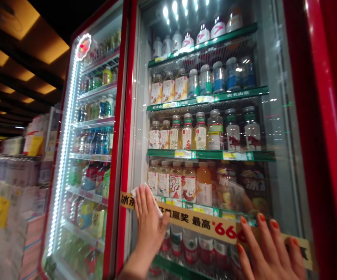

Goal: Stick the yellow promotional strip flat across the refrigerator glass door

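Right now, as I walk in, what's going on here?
A person has both bare hands on the glass door of a red drinks fridge. The left hand presses a white cloth against the glass at the upper edge of a yellow promotional strip. The right hand lies flat over the strip. Bottled drinks stand on the shelves behind the glass.
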A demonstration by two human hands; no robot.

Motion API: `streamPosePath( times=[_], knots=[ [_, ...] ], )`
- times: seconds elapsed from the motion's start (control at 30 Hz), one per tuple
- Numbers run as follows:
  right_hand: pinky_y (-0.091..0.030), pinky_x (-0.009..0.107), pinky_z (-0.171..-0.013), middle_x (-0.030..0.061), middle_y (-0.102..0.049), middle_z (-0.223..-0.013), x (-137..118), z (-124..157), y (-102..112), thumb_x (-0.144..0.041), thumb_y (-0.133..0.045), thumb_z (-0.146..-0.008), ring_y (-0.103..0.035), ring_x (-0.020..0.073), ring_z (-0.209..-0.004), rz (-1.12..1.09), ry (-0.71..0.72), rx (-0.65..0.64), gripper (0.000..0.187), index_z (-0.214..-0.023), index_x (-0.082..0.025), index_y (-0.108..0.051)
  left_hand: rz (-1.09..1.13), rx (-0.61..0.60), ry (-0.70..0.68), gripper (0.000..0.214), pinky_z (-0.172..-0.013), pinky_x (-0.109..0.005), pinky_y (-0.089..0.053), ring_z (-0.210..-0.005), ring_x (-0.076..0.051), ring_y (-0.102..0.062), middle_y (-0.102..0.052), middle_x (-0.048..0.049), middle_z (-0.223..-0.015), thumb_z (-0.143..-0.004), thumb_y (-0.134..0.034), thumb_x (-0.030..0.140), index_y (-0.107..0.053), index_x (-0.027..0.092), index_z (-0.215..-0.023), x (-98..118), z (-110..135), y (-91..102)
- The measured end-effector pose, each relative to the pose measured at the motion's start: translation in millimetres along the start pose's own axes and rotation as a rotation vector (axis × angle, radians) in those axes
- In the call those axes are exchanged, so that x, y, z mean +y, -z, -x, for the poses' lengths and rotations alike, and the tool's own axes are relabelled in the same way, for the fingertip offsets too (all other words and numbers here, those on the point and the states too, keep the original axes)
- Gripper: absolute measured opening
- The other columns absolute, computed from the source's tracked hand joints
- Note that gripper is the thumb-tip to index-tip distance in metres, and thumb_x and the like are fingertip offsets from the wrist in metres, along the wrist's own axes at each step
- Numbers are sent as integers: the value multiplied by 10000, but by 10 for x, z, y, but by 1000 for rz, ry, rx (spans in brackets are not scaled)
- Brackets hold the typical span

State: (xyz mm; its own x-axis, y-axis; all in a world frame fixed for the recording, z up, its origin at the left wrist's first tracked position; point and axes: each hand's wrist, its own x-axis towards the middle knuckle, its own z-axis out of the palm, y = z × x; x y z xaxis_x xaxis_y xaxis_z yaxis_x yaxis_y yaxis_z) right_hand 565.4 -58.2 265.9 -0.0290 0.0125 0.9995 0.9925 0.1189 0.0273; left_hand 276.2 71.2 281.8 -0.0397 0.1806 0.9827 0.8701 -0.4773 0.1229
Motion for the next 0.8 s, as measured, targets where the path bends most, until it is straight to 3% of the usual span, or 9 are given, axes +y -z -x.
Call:
streamPosePath(
  times=[0.17,0.23,0.3,0.4,0.47,0.53,0.63,0.73,0.8],
  knots=[
    [-143,585,-1378,36,-272,-1798,43,-29,2,-508,-482,-1046,-229,291,-1687,61,65,14,726,-1727,-363,-275,-157,68,-653,984,-1422,-389,-74,-1724,-264,-112,-179,-66,-1836,-980,-521,682,-208,144,-1742,30,723,2],
    [-137,566,-1382,38,-269,-1800,30,-35,-5,-476,-501,-1042,-225,284,-1688,74,58,18,724,-1724,-362,-287,-139,49,-547,1002,-1423,-407,-73,-1725,-283,-99,-146,-106,-1841,-996,-470,715,-181,110,-1741,-122,636,43],
    [-122,531,-1388,31,-267,-1802,6,-47,-3,-461,-509,-1048,-219,266,-1690,75,37,19,710,-1720,-371,-298,-74,-4,-247,997,-1420,-520,-80,-1725,-331,-65,-117,-181,-1836,-1031,-338,736,-113,74,-1741,-149,294,86],
    [-105,491,-1393,13,-266,-1804,-18,-71,13,-477,-496,-1065,-212,240,-1692,63,21,19,689,-1718,-383,-299,-1,11,-2,976,-1391,-662,-103,-1725,-355,1,-71,-196,-1838,-1037,-184,753,-27,104,-1748,177,-155,73],
    [-99,473,-1395,1,-266,-1803,-6,-82,22,-498,-482,-1075,-206,225,-1693,59,37,22,680,-1719,-383,-295,-26,-31,-141,1062,-1414,-598,-86,-1725,-345,-51,-152,-182,-1828,-990,-188,830,-130,83,-1742,493,-94,-11],
    [-90,463,-1396,-5,-256,-1804,28,-81,20,-518,-460,-1084,-192,213,-1696,64,65,33,676,-1722,-379,-284,-87,18,-481,1030,-1433,-502,-67,-1716,-333,-145,-265,-129,-1806,-968,-408,822,-320,110,-1707,678,254,-130],
    [-76,475,-1396,14,-239,-1806,89,-57,-1,-531,-461,-1083,-169,221,-1700,86,109,36,697,-1729,-356,-266,-188,217,-798,902,-1428,-426,-169,-1709,-290,-188,-275,2,-1804,-899,-718,637,-427,280,-1675,522,808,-251],
    [-75,485,-1397,41,-254,-1798,113,-26,-30,-538,-519,-1059,-167,227,-1701,112,117,25,749,-1732,-326,-267,-155,259,-677,867,-1424,-418,-169,-1702,-273,-213,-261,-74,-1807,-1016,-510,652,-320,178,-1717,153,732,-168],
    [-82,490,-1396,48,-268,-1792,101,-21,-44,-546,-541,-1047,-173,228,-1700,118,105,36,766,-1730,-320,-278,-125,45,-357,924,-1426,-499,-108,-1717,-313,-118,-186,-170,-1819,-1057,-339,683,-185,71,-1732,94,335,-39]
  ],
)
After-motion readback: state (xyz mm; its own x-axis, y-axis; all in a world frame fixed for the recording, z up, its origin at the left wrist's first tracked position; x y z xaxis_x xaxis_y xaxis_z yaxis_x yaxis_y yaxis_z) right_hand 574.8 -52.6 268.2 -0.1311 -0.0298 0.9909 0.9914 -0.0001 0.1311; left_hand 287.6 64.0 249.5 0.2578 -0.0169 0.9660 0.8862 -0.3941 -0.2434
